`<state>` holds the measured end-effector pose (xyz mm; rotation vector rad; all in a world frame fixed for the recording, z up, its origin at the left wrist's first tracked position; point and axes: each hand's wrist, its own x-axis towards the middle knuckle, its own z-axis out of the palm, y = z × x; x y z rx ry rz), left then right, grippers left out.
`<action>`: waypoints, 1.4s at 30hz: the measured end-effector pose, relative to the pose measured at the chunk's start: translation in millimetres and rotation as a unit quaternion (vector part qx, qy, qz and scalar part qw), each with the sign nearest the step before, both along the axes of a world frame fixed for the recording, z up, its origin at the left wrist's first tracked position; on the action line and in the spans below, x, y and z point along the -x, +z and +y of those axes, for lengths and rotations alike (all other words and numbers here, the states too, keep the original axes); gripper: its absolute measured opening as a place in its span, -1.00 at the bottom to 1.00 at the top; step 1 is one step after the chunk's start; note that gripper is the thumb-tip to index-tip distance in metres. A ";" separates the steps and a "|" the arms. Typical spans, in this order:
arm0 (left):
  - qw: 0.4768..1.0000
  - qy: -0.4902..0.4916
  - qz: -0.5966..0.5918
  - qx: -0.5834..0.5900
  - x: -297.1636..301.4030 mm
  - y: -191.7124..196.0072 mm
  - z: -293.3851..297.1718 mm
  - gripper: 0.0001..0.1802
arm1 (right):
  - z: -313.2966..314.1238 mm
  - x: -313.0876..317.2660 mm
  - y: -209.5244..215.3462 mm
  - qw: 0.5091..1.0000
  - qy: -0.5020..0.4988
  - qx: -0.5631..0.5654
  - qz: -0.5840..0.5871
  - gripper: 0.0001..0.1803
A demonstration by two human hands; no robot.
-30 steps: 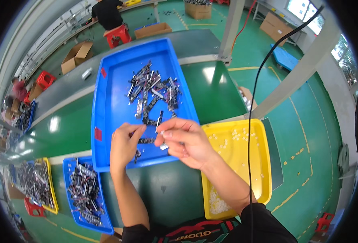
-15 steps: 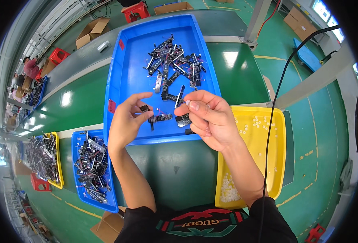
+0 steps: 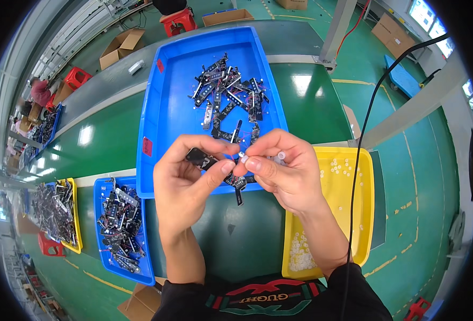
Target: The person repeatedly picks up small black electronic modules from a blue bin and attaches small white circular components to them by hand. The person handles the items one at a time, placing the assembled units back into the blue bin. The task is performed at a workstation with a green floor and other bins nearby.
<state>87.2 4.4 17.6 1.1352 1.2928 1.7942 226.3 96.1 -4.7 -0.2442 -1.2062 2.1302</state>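
Both of my hands meet above the near end of a large blue tray. My left hand is closed around a small black circuit board assembly, its fingertips at a tiny silvery part by the thin wires. Between thumb and forefinger, my right hand pinches a small white ring-like piece against that part. More small whitish pieces sit among the right hand's curled fingers. Farther into the tray lies a loose pile of similar black board assemblies. My fingers partly cover the held parts.
A yellow tray with scattered white pieces stands at my right. To the left are a smaller blue tray heaped with boards and another full yellow tray. A black cable hangs down in front of my right arm.
My left hand has moved right and brought the board assembly up to the white piece in my right hand. Whitish pieces now show among the right fingers.
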 end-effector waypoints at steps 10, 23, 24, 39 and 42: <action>0.977 0.127 0.154 -0.068 -17.8 6.3 -9.3 -0.76 | -11.4 -7.8 14.8 0.994 -0.060 -0.088 -0.006 -0.87; 0.940 0.180 0.268 -0.109 -25.6 7.3 -9.6 -0.71 | -21.6 -4.6 12.7 0.981 -0.129 -0.148 -0.009 -0.87; 0.948 0.168 0.247 -0.107 -25.4 7.6 -9.4 -0.71 | -21.7 -4.6 12.6 0.980 -0.130 -0.148 -0.010 -0.87; 0.993 0.013 -0.020 -0.117 -21.8 8.2 -6.3 -0.68 | -18.3 -6.0 13.0 0.995 -0.064 -0.052 0.049 -0.88; 0.992 -0.005 -0.030 -0.121 -16.8 4.2 -5.3 -0.67 | -16.1 -7.7 11.3 0.996 -0.054 -0.061 0.042 -0.88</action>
